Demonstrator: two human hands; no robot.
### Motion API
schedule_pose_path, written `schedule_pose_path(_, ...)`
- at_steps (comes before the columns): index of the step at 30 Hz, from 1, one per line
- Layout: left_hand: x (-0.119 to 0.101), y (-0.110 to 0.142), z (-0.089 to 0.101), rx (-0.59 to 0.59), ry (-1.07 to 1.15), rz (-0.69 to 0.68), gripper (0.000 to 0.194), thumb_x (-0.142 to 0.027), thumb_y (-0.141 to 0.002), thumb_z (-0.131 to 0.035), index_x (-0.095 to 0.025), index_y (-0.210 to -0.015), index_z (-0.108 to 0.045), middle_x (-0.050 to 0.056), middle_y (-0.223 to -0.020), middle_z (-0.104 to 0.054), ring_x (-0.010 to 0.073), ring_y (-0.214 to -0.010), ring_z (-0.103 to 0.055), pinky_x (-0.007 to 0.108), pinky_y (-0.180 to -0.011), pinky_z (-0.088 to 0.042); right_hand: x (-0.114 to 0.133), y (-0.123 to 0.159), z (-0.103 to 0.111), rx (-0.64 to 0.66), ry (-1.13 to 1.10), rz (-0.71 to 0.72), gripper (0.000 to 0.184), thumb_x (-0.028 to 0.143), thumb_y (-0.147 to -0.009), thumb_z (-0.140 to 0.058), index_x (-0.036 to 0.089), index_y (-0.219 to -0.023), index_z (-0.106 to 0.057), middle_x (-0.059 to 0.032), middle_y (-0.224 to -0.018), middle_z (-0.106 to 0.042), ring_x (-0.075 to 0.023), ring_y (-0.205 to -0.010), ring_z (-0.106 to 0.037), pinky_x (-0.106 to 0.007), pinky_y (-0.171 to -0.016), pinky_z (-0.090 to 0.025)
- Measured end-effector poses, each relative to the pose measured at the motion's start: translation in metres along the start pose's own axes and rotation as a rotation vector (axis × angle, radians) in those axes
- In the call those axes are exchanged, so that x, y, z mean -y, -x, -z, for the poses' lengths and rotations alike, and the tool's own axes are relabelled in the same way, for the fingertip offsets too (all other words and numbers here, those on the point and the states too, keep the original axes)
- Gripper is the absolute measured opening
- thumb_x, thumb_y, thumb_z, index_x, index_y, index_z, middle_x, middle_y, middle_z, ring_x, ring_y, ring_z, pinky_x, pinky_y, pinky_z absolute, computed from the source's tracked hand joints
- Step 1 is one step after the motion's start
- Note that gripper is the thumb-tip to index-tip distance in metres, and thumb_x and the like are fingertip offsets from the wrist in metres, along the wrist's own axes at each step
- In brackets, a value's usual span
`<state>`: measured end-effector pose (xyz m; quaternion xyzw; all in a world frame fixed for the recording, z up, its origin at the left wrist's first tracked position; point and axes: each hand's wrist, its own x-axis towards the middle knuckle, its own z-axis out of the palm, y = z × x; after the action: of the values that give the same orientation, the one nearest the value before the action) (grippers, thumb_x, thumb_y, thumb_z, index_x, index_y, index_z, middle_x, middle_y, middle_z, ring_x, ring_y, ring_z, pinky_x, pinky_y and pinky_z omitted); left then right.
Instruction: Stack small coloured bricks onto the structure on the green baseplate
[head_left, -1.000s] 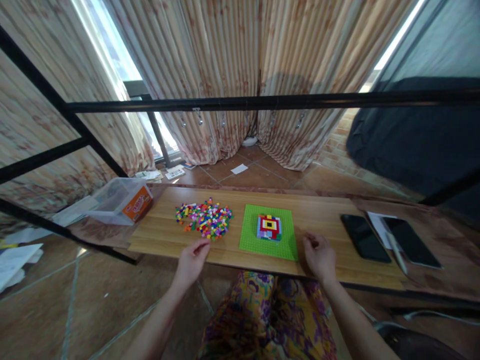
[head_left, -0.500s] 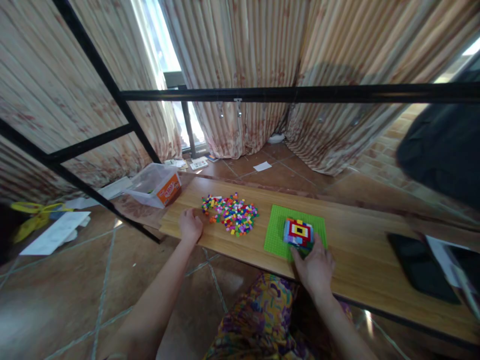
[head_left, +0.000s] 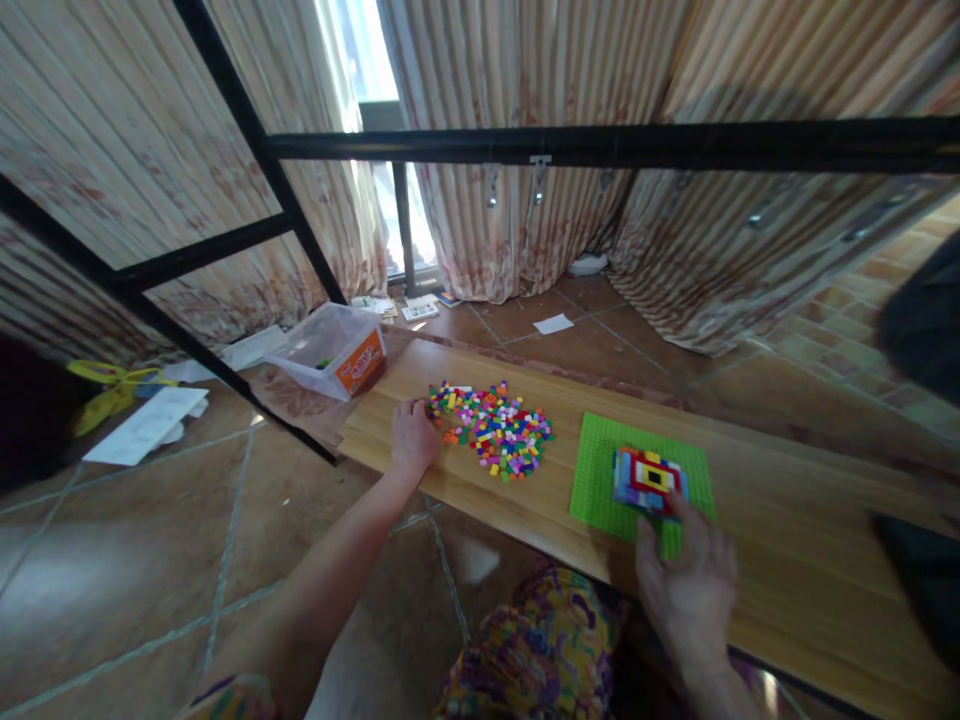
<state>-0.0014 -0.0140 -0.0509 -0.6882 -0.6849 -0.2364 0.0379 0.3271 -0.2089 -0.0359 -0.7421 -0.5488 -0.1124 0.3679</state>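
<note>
My left hand (head_left: 415,437) rests on the wooden bench, fingers curled together at the left edge of a pile of small coloured building bricks (head_left: 499,430). Whether a brick is between those fingertips is hidden. To the right lies a green studded baseplate (head_left: 596,470). On it sits a low brick build (head_left: 645,478), light blue at the side, with red, white and yellow around a dark centre. At its near right corner is my right hand (head_left: 690,575), thumb and forefinger apart. The forefinger overlaps the build's edge; contact is unclear.
A clear plastic box (head_left: 319,350) with an orange label stands beyond the bench's left end. A dark flat object (head_left: 926,575) lies at the bench's right. Black metal bars (head_left: 465,148) cross in front of the curtains. Papers (head_left: 553,324) lie on the tiled floor.
The view has shifted, so the bench appears further right. My left hand has moved up against the pile's left edge. My right hand has drawn back slightly from the build, which stays on the baseplate.
</note>
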Motion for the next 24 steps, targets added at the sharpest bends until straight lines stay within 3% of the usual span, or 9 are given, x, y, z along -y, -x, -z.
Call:
schedule_pose_path(3, -0.002, 0.001, 0.001, 0.002, -0.027, -0.033, 0.034, -0.009, -0.086, -0.044, -0.011, -0.114, -0.065, 0.015, -0.114, -0.066, 0.0275, -0.109, -0.057, 0.039, -0.098, -0.044, 0.045, -0.002, -0.014, 0.16, -0.22, 0.248, 0.026, 0.029, -0.093, -0.05, 0.022, -0.111, -0.067, -0.0093, -0.108, -0.067, -0.0225, -0.1, -0.06, -0.04, -0.092, -0.046)
schedule_pose_path(6, -0.005, 0.002, 0.005, 0.006, -0.054, -0.032, 0.034, -0.011, -0.087, -0.045, -0.012, -0.116, -0.064, 0.014, -0.114, -0.066, 0.028, -0.108, -0.057, 0.04, -0.097, -0.044, 0.088, -0.017, -0.042, 0.303, -0.311, 0.301, 0.024, 0.025, -0.095, -0.048, 0.021, -0.102, -0.071, -0.0079, -0.101, -0.068, -0.0197, -0.094, -0.059, -0.035, -0.087, -0.046)
schedule_pose_path(9, -0.008, 0.004, 0.01, 0.023, -0.055, -0.025, 0.036, -0.015, -0.089, -0.046, -0.016, -0.121, -0.062, 0.012, -0.117, -0.065, 0.0282, -0.109, -0.057, 0.04, -0.096, -0.044, 0.113, -0.032, -0.069, 0.382, -0.296, 0.304, 0.024, 0.022, -0.093, -0.049, 0.02, -0.097, -0.073, -0.0083, -0.101, -0.067, -0.0203, -0.093, -0.058, -0.035, -0.086, -0.045)
schedule_pose_path(13, -0.01, 0.005, 0.013, 0.053, -0.036, -0.018, 0.037, -0.017, -0.091, -0.044, -0.021, -0.123, -0.062, 0.01, -0.122, -0.064, 0.0273, -0.11, -0.055, 0.04, -0.096, -0.044, 0.124, -0.038, -0.085, 0.462, -0.2, 0.322, 0.022, 0.018, -0.088, -0.055, 0.02, -0.098, -0.074, -0.0085, -0.104, -0.065, -0.0225, -0.099, -0.053, -0.036, -0.089, -0.041)
schedule_pose_path(24, -0.011, 0.006, 0.013, 0.082, -0.038, -0.01, 0.038, -0.018, -0.09, -0.045, -0.021, -0.125, -0.061, 0.01, -0.124, -0.063, 0.0286, -0.112, -0.054, 0.041, -0.096, -0.043, 0.139, -0.043, -0.087, 0.565, -0.047, 0.332, 0.017, 0.02, -0.085, -0.057, 0.021, -0.09, -0.073, -0.01, -0.104, -0.064, -0.0253, -0.103, -0.048, -0.04, -0.088, -0.034)
